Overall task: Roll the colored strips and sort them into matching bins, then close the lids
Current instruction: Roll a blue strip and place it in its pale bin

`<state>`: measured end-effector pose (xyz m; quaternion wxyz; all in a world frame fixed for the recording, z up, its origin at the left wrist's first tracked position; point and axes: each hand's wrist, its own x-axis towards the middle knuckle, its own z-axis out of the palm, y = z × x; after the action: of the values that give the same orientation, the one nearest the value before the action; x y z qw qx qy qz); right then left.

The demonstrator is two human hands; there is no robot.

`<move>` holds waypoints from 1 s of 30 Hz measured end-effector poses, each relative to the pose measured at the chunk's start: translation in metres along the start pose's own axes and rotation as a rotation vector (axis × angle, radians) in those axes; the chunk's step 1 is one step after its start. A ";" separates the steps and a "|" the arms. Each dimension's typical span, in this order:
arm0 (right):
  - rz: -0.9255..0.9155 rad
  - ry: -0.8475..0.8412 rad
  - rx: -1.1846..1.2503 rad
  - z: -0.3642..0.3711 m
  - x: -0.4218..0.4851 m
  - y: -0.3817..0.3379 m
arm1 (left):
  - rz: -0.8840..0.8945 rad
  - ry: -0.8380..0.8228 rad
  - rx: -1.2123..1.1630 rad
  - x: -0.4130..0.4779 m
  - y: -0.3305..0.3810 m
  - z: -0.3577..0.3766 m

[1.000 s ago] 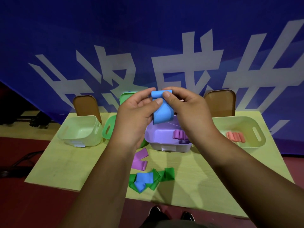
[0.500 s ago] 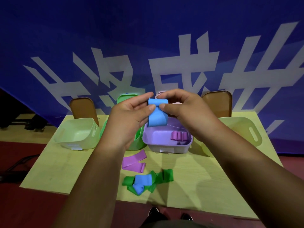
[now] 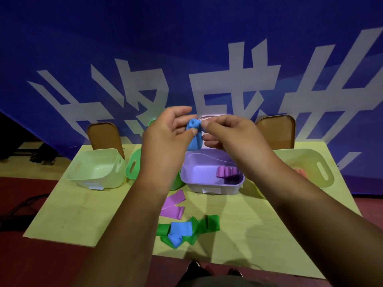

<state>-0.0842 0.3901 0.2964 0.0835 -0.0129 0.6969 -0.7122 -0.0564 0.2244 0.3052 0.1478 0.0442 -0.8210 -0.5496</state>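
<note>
Yellow-green table (image 3: 93,214) in front of a big blue banner (image 3: 186,38), and the person's left hand (image 3: 165,137) and right hand (image 3: 232,137) are close together above the purple bin (image 3: 219,188), both pinching the blue strip (image 3: 194,139). Its coil looks fatter and the loose tail shorter than a second ago, so I'd guess rolling's nearly done.

Above the purple bin (image 3: 211,181), the left hand (image 3: 165,135) and right hand (image 3: 230,133) pinch a half-rolled blue strip (image 3: 194,134).
</note>
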 end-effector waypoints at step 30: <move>0.329 -0.243 0.806 0.006 0.058 0.011 | 0.296 -0.004 0.236 0.046 -0.006 0.030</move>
<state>-0.1394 0.3762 0.2800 0.2753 0.0482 0.3419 -0.8972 -0.1096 0.2376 0.2986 0.2193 -0.0612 -0.8777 -0.4217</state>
